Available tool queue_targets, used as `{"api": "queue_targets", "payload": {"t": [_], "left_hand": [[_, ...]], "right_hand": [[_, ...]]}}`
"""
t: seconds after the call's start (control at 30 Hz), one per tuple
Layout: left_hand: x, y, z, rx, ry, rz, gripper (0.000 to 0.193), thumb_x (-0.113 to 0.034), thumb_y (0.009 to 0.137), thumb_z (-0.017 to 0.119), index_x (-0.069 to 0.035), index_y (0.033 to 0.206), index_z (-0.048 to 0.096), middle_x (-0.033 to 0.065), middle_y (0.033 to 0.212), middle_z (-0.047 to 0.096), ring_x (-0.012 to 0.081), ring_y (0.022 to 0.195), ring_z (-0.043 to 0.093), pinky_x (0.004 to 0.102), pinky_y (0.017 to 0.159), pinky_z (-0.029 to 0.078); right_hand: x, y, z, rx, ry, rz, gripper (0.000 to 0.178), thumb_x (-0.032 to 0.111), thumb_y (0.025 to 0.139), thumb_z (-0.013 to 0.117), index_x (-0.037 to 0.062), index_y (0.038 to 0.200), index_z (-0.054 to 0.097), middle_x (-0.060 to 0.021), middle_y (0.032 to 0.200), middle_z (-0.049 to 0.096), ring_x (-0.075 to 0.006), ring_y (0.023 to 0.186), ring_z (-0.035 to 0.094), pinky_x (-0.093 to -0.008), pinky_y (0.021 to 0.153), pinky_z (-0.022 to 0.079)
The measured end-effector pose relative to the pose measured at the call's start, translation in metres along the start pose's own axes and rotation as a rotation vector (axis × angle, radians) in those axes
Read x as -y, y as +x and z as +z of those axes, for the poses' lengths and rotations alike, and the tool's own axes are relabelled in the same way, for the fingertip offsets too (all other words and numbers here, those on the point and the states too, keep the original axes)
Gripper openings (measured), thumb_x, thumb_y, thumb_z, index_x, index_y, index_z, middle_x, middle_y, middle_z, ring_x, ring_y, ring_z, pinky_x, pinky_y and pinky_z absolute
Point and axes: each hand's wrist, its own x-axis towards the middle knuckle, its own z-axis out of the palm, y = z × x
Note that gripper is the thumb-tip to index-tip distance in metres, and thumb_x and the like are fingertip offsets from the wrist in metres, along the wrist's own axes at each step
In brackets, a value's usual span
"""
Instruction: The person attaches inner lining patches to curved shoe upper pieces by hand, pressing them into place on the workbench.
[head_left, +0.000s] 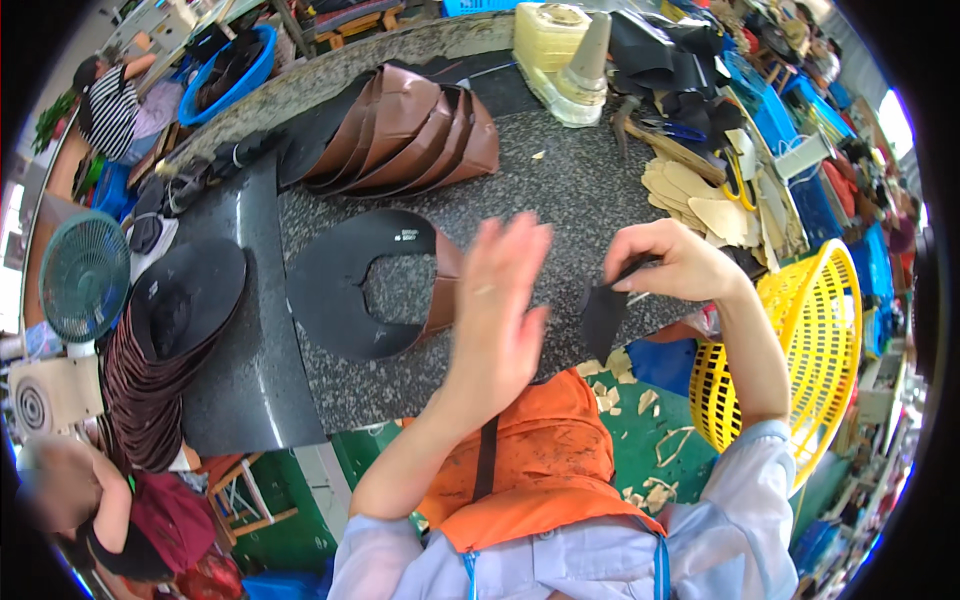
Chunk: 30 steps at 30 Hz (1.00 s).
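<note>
My left hand is raised over the dark speckled tabletop, its fingers stretched out and nothing in it. Between the thumb and fingers of my right hand is a thin black flat piece that hangs down near the table's front edge. To the left of my left hand lies a black curved, collar-shaped piece with a brown end that partly goes behind that hand. Farther back stand several nested curved brown pieces with dark insides.
A thick stack of black-and-brown curved pieces stands at the left by a green fan. Back right are a hammer, yellow-handled scissors and beige scraps. A yellow basket stands right; a person is lower left.
</note>
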Motion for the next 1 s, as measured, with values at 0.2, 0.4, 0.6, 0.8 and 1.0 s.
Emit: {"api": "queue_targets", "payload": {"t": [0.2,0.4,0.6,0.8,1.0], "left_hand": [[0.030,0.002,0.016,-0.122,-0.988,-0.738,0.021,0.006,0.091,0.064,0.003,0.111,0.069,0.0076,0.099,0.072,0.0104,0.088,0.067,0.0230,0.079,0.054],[0.015,-0.022,0.019,-0.077,-0.643,-0.651,0.027,0.009,0.087,0.067,-0.001,0.110,0.056,0.0039,0.095,0.066,0.0077,0.090,0.063,0.0224,0.080,0.052],[-0.005,-0.051,0.014,0.092,-1.041,-0.851,0.042,0.008,0.085,0.069,-0.003,0.120,0.048,0.0083,0.100,0.066,0.0121,0.094,0.065,0.0264,0.083,0.052],[-0.013,-0.072,-0.009,0.219,-0.388,-0.739,0.013,-0.002,0.085,0.071,-0.001,0.095,0.064,0.0117,0.087,0.068,0.0212,0.078,0.068,0.0335,0.067,0.052],[-0.005,-0.051,-0.063,-0.109,0.273,-0.372,0.043,0.001,0.074,0.080,-0.005,0.114,0.067,0.0094,0.117,0.062,0.0202,0.103,0.063,0.0289,0.063,0.053]], "right_hand": [[-0.054,0.012,-0.036,-0.176,-0.247,0.127,0.019,0.008,0.086,0.067,0.0013,0.104,0.067,-0.0067,0.095,0.068,-0.0165,0.092,0.064,-0.0322,0.084,0.051],[0.016,0.023,0.034,-0.453,-0.420,-0.106,0.052,0.024,0.083,0.075,0.0031,0.128,0.059,-0.0175,0.125,0.058,-0.0333,0.118,0.058,-0.0409,0.099,0.048],[0.014,0.025,0.055,0.153,-0.256,-0.028,0.027,0.016,0.082,0.074,0.0001,0.103,0.069,-0.0170,0.074,0.067,-0.0327,0.074,0.070,-0.0383,0.069,0.055],[0.020,0.032,0.066,0.058,-0.151,0.030,0.019,0.012,0.083,0.071,0.0019,0.099,0.070,-0.0161,0.079,0.069,-0.0308,0.075,0.071,-0.0375,0.070,0.055],[-0.005,0.035,0.056,-0.183,0.087,0.325,0.016,0.010,0.090,0.066,-0.0022,0.099,0.071,-0.0103,0.079,0.070,-0.0093,0.074,0.066,-0.0278,0.069,0.054]]}}
